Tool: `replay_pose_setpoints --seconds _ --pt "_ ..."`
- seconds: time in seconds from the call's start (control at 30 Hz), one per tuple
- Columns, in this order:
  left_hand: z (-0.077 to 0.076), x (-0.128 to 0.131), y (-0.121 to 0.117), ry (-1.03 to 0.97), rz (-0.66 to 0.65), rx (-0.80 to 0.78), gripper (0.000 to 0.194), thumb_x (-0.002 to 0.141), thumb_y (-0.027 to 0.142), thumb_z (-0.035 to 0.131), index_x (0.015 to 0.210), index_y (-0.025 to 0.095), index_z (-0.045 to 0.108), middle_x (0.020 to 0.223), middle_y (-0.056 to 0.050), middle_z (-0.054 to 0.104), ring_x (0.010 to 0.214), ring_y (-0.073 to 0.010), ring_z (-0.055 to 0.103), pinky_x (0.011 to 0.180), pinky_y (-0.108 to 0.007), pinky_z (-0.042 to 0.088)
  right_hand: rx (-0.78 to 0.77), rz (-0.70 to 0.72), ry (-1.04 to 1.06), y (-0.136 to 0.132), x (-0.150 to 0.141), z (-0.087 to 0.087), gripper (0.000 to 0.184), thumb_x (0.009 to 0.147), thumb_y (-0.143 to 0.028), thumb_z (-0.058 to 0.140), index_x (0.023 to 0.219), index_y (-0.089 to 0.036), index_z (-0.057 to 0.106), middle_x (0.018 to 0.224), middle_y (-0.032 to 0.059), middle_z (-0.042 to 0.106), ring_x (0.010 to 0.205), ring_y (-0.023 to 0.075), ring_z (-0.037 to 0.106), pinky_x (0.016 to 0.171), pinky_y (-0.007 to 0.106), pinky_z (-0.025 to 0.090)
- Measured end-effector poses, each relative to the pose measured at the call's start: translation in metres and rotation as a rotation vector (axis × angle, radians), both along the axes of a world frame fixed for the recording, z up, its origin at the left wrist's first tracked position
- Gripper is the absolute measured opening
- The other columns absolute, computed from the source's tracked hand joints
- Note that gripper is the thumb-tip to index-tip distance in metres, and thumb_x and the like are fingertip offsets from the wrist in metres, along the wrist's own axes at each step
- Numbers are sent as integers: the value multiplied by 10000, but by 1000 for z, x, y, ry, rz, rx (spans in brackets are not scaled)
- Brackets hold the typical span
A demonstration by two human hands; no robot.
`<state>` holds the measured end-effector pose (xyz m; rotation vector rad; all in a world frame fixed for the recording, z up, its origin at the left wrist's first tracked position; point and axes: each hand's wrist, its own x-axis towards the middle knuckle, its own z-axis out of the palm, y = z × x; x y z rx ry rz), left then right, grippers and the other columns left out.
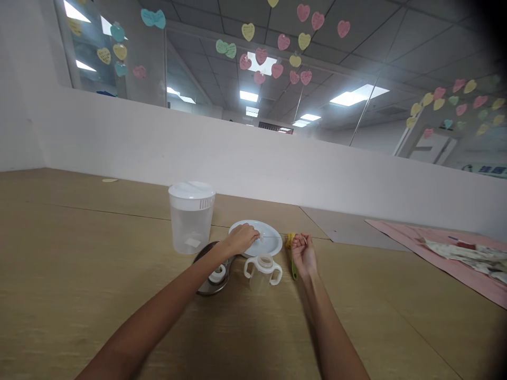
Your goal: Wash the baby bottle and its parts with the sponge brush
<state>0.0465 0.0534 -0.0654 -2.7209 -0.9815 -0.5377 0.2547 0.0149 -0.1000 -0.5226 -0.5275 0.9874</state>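
My left hand (pixel 240 238) reaches over a white plate (pixel 270 235), its fingers pinched on a small white piece at the plate's middle. My right hand (pixel 303 253) is curled beside the plate's right edge, holding one end of a thin straw that runs across to the left hand. A yellow and green brush (pixel 292 248) lies just left of the right hand. A clear two-handled cup (pixel 263 271) stands in front of the plate. Under my left forearm a metal dish (pixel 210 285) holds a small white ring-shaped part (pixel 217 273).
A tall clear plastic container with a white lid (pixel 191 217) stands left of the plate. A white partition wall (pixel 253 158) runs along the back of the wooden table (pixel 79 274). A pink cloth (pixel 443 253) with patterned fabric lies at the right.
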Motion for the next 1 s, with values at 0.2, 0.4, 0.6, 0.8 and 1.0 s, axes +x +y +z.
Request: replay_pose_setpoints --seconds 0.2,0.4,0.6,0.8,1.0 --pt "1 1 -3 11 -18 2 310 882 253 326 854 164 621 853 -79 634 813 -191 551 700 -290 390 20 33 -60 0 -11 -1 209 788 -383 511 704 -193 503 581 -44 561 564 66 559 545 178 473" --pt "3 -1 -3 6 -2 -4 318 884 253 319 874 165 624 849 -78 637 815 -190 553 696 -286 390 31 -17 -40 1 -8 -2 216 789 -393 503 697 -197 495 585 -51 557 569 61 560 560 175 470" --pt "3 -3 -2 -7 13 -12 327 887 258 309 901 165 622 866 -76 639 817 -187 555 697 -285 396 37 -106 39 2 7 -4 221 825 -356 444 664 -205 453 538 -79 527 522 35 531 535 142 450" --pt "2 0 -3 -5 -4 -18 306 877 251 332 881 171 627 848 -74 641 817 -197 554 700 -295 400 27 -70 1 2 -2 -5 215 806 -369 480 683 -194 501 584 -47 569 556 55 560 566 168 472" --pt "3 -1 -4 -20 -1 -20 310 878 249 330 896 163 627 859 -90 640 816 -206 559 701 -303 398 15 21 -104 0 -14 -4 165 711 -316 617 732 -155 591 652 -11 627 594 71 582 599 179 487"
